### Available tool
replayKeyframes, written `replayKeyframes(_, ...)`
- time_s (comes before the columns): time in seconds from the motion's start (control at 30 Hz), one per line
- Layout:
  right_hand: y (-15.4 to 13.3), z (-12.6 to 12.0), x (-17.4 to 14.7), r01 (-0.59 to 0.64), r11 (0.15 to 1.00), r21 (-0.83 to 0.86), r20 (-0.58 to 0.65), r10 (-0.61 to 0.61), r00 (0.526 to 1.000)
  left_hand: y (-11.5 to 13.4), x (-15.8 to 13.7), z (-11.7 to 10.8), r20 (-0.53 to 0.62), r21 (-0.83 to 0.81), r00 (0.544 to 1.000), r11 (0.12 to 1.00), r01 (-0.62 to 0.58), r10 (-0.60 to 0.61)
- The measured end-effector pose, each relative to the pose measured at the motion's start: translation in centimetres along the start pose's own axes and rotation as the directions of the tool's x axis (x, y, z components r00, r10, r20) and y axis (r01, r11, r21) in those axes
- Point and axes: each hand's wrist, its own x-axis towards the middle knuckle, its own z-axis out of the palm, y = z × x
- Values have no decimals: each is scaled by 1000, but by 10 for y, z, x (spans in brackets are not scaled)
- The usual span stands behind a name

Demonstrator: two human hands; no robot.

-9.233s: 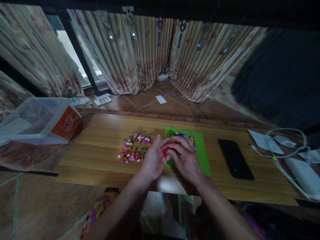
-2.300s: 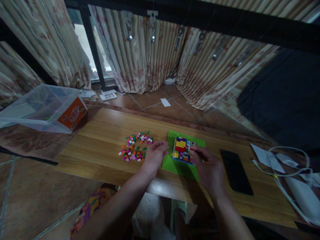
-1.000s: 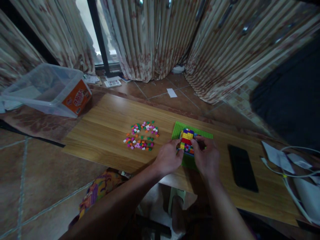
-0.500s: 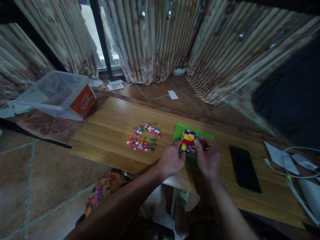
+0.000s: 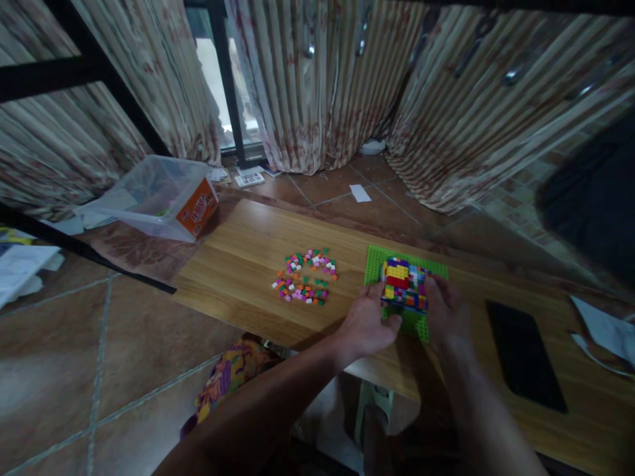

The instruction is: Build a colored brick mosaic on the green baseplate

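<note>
The brick block (image 5: 407,285) sits on the green plate (image 5: 374,258), on top of the wooden surface (image 5: 258,228). Pretend the block is the middle of a clock. The left hand (image 5: 368,324) is at 8 o'clock. Its fingers bend toward the block's near left corner, and the thumb sticks out with a gap between. The right hand (image 5: 449,317) is at 4 o'clock, with its thumb and fingers by the block's 3 o'clock side. I cannot tell if those fingers pinch anything.

Half a second ago, the right thumb covers the middle of the block, next to the red bit. Now it is farther over, so the mixed colors at 3 o'clock show. The left thumb is lower and away from the block. The red (image 5: 397,282) and yellow (image 5: 397,272) bits are toward 9 o'clock on top.

The little loose bricks (image 5: 302,291) stay in a messy ring at 9 o'clock. The black phone (image 5: 526,354) lies at 4 o'clock. The clear box (image 5: 149,221) is at 10 o'clock.
</note>
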Motion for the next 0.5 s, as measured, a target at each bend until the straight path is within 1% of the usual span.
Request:
replayKeyframes(0.03, -4, -1, 0, 7, 998, -60, -46, -10, 999, 0, 0, 0, -3, 3, 1000, 1000, -1, 1)
replayKeyframes(0.07, -8, -3, -1, 34, 990, -137, -102, -48, 994, -1, 0, -1, -8, 8, 1000, 1000, -2, 2)
replayKeyframes(0.1, -13, -4, -2, 81, 973, -218, -149, -115, 982, -1, 0, -4, -16, 16, 1000, 1000, -3, 3)
replayKeyframes(0.13, -17, -5, -5, 146, 948, -282, -171, -200, 965, -1, 1, -8, -30, 26, 1000, 1000, -3, 4)
replayKeyframes(0.17, -22, -6, -9, 216, 924, -315, -167, -278, 946, -1, 3, -14, -54, 33, 999, 999, -5, 7)
replayKeyframes(0.2, -26, -6, -13, 283, 907, -313, -145, -340, 929, 0, 5, -22, -87, 37, 996, 999, -8, 12)
replayKeyframes(0.27, -32, -2, -24, 394, 884, -252, -52, -419, 907, -1, 11, -44, -189, 13, 982, 1000, -25, 27)
replayKeyframes(0.3, -34, 2, -29, 439, 872, -216, 18, -446, 895, -2, 15, -58, -246, -12, 969, 999, -37, 33)
replayKeyframes(0.33, -36, 6, -35, 481, 857, -182, 93, -472, 877, -3, 19, -74, -324, -41, 946, 998, -46, 30)
replayKeyframes(0.4, -37, 17, -46, 557, 822, -121, 261, -515, 817, -8, 25, -106, -439, -80, 898, 997, -12, -25)
replayKeyframes(0.47, -38, 29, -54, 598, 799, -65, 390, -531, 752, -14, 27, -135, -490, -84, 868, 996, 40, -76)
replayKeyframes(0.5, -39, 35, -56, 603, 796, -47, 428, -529, 732, -17, 27, -147, -513, -60, 854, 996, 67, -89)
